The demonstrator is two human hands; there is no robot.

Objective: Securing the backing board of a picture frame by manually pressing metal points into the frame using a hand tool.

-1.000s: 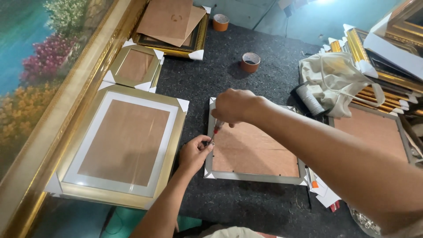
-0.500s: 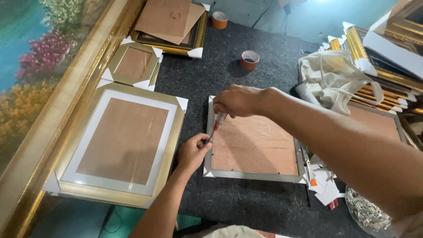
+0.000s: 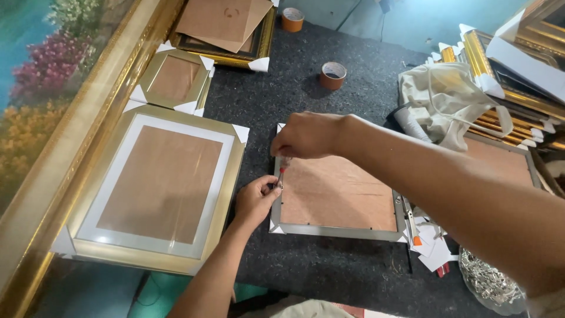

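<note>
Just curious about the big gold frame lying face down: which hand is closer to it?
Left. The left hand sits just off the big gold frame's right edge; the right hand is farther right, over the silver frame.

Frame (image 3: 338,227) face down at centre of mat (image 3: 329,277). Left hand (image 3: 256,200) at its left edge, right hand (image 3: 306,134) above the same edge, screwdriver (image 3: 282,174) between them. Larger frame (image 3: 156,185) to the left; small frame (image 3: 173,79) behind that. Tape roll (image 3: 333,75) behind centre, second roll (image 3: 292,19) farther back. Cloth bag (image 3: 450,100) right, on stacked frames (image 3: 518,112). Painting (image 3: 35,76) far left.
</note>
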